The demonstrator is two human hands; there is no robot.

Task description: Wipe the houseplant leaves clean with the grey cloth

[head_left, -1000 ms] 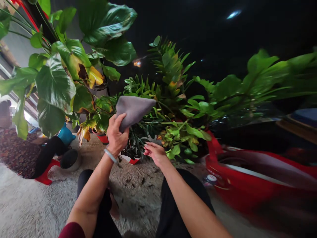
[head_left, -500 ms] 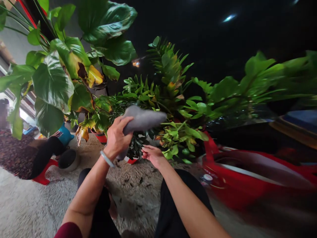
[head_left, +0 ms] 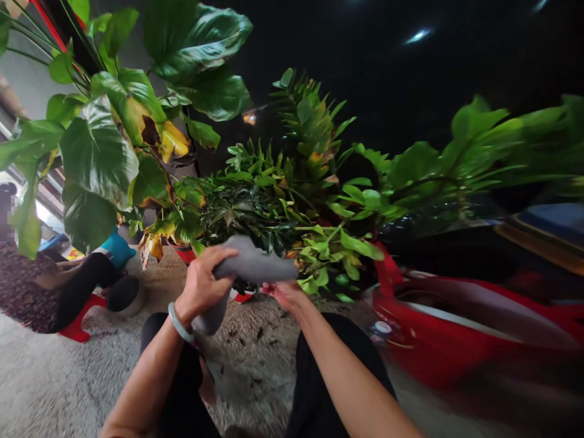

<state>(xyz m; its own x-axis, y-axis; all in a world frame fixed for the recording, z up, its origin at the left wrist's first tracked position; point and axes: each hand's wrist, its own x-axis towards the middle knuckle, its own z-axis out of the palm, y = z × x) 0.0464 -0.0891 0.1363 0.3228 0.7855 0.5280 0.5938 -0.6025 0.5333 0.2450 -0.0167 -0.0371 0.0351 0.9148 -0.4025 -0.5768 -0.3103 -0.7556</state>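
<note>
My left hand, with a pale bangle at the wrist, grips a bunched grey cloth. One end of the cloth sticks out to the right over my right hand, and the other hangs below the left palm. My right hand is just under the cloth's right end, fingers drawn together at the low edge of the foliage. Whatever they pinch is hidden. Behind the cloth grows a dark-leaved plant, with a red-and-white pot partly showing beneath. Light green leaves hang right of my hands.
A large-leaved plant with yellowed leaves rises at the left. A red bag stands on the floor at the right. Further left, a person sits on a red stool beside a dark pot.
My left hand has come down and slightly left with the cloth, which now partly covers my right hand. The right hand stays nearly in place.
</note>
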